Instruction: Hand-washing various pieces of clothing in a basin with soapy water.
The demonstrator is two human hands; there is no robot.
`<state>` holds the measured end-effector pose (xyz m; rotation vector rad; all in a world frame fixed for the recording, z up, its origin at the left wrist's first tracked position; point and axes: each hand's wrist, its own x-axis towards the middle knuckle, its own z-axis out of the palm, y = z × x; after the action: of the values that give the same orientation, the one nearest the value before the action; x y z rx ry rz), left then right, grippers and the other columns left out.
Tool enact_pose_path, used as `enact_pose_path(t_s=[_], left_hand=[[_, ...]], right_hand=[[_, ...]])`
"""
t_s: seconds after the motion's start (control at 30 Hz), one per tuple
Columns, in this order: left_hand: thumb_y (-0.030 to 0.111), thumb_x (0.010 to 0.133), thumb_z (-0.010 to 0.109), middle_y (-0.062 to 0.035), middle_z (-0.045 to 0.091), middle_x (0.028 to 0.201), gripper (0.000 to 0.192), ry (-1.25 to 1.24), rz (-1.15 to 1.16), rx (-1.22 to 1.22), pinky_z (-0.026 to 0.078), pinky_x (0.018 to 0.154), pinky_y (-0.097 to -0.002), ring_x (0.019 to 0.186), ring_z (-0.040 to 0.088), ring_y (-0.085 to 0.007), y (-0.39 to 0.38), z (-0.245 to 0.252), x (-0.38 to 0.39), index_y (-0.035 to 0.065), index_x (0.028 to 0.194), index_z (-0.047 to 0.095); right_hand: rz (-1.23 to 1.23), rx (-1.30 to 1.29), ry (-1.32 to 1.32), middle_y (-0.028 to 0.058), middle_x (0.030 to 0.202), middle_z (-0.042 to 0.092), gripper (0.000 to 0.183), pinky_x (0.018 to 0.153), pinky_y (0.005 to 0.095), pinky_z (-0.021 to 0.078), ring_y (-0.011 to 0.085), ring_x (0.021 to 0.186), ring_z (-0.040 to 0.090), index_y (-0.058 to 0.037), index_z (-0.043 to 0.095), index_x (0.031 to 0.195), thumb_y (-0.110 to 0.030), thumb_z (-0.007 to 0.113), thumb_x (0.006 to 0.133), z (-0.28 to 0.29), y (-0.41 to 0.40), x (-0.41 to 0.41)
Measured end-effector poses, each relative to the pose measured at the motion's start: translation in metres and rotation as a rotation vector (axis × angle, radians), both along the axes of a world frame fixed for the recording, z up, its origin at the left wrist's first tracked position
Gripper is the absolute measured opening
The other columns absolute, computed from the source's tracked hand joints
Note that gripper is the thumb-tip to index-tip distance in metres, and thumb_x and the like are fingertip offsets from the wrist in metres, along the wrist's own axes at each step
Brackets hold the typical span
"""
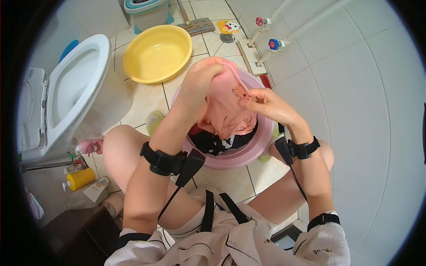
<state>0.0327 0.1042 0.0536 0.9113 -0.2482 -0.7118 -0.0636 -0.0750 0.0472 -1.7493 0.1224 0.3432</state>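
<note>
A pink printed garment [223, 99] is stretched between my two hands above a pink plastic basin [229, 163]. My left hand [206, 76] grips its upper left part, with the fingertips mostly hidden behind the wrist and cloth. On the right, my right hand [266, 103] pinches the garment's piped edge between thumb and fingers. The lower folds of the pink cloth hang into the basin, over black clothes [208, 143] with some white and a bit of red showing.
A yellow basin [158, 55] sits on the tiled floor ahead, beside a toilet [78, 76]. Behind it are a bucket [148, 16] and a flat mop [198, 26]. Pipes with a red valve [259, 21] and a blue valve [274, 44] run along the right wall. Bottles [81, 179] stand at left.
</note>
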Motion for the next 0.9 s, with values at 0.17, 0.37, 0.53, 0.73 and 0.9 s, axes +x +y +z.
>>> enact_pose_path(t_s=[0.17,0.37,0.53,0.73,0.9], left_hand=[[0.008,0.083,0.043,-0.0074,0.058,0.089,0.022,-0.023,0.086,0.130,0.044,0.074,-0.0247,0.081,0.055,-0.0122,-0.002,0.002,0.003,-0.0044,0.097,0.055],[0.013,0.085,0.047,-0.0060,0.058,0.082,0.020,-0.042,0.033,0.177,0.044,0.065,-0.0217,0.073,0.054,-0.0092,-0.010,-0.009,-0.001,-0.0024,0.091,0.057],[0.021,0.088,0.049,-0.0050,0.059,0.079,0.024,-0.035,-0.035,0.099,0.044,0.062,-0.0216,0.069,0.054,-0.0083,-0.020,-0.007,-0.009,-0.0009,0.089,0.058],[0.031,0.090,0.048,-0.0019,0.057,0.073,0.031,0.174,-0.412,-0.405,0.043,0.055,-0.0238,0.061,0.053,-0.0096,-0.023,-0.075,0.001,0.0020,0.085,0.059],[0.032,0.091,0.043,-0.0009,0.050,0.056,0.035,0.674,0.172,0.265,0.041,0.048,-0.0285,0.052,0.050,-0.0133,-0.073,0.031,-0.055,0.0113,0.064,0.048]], right_hand=[[-0.319,0.216,-0.133,-0.0016,0.085,0.058,0.028,0.064,0.0182,0.0418,0.0029,0.072,0.050,-0.0003,0.057,0.106,-0.021,0.052,0.089,0.003,0.002,0.004],[-0.487,0.476,-0.325,0.0050,0.090,0.060,0.025,0.066,0.0212,0.0447,0.0072,0.075,0.055,0.0011,0.055,0.101,-0.020,0.047,0.092,0.019,0.009,0.011],[-0.582,0.372,-0.281,0.0050,0.088,0.060,0.025,0.070,0.0212,0.0443,0.0095,0.078,0.056,0.0002,0.057,0.094,-0.022,0.047,0.091,0.023,0.013,0.013],[-0.270,-0.648,-1.016,0.0082,0.056,0.055,0.016,0.043,0.0300,0.0390,0.0212,0.046,0.051,-0.0055,0.059,0.067,-0.015,0.056,0.081,-0.008,0.075,-0.004],[-0.712,-0.716,-0.455,0.0116,0.053,0.052,0.029,0.038,0.0336,0.0345,0.0238,0.042,0.050,-0.0069,0.054,0.056,-0.023,0.056,0.080,-0.007,0.025,0.029]])
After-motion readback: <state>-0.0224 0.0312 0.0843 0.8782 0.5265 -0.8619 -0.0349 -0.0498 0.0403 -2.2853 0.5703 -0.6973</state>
